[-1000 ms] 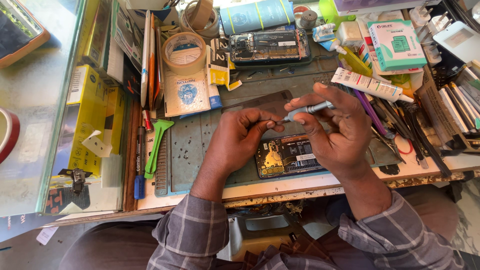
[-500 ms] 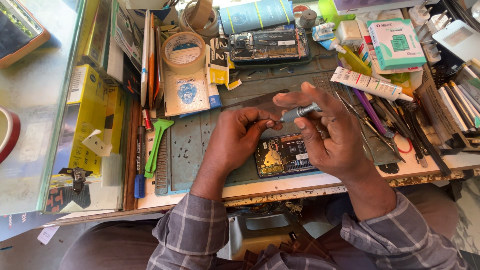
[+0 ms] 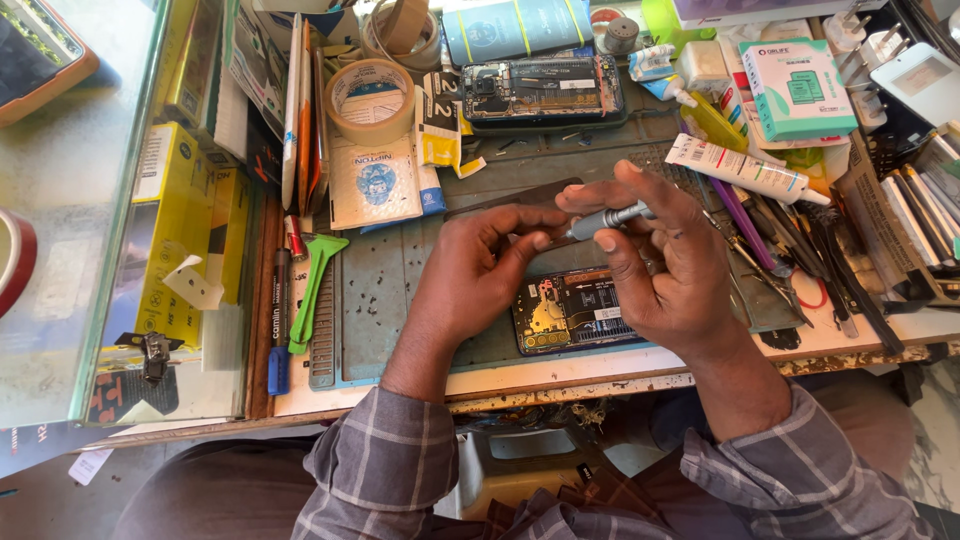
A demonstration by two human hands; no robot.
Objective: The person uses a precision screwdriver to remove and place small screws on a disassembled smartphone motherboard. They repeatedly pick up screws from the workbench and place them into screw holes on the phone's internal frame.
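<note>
Right hand: our right hand (image 3: 665, 265) has its fingers curled tight around a grey screwdriver (image 3: 607, 219), which lies nearly level with its tip pointing left.
Left hand: our left hand (image 3: 480, 275) has thumb and fingertips pinched together at the screwdriver's tip; whether they grip something tiny there, we cannot tell.
Opened phone: an opened phone (image 3: 572, 310) with its gold and black insides showing lies on the grey work mat (image 3: 385, 290), just under our right hand and close to the front edge of the bench.
Open room: we see bare mat left of our left hand, up to the green plastic tool (image 3: 312, 290) at the mat's left edge; right of our hand the tools crowd in close.
Left border: a glass counter (image 3: 90, 200) runs along the left side, with yellow boxes (image 3: 175, 235) under it.
Packages at the back: a roll of tan tape (image 3: 371, 98) sits above a white and blue packet (image 3: 375, 185); a second opened phone (image 3: 542, 92) lies behind the mat.
Packages at the right: a white tube (image 3: 745, 170) lies slanted beside our right hand, and a white and green box (image 3: 800, 88) stands behind it.
</note>
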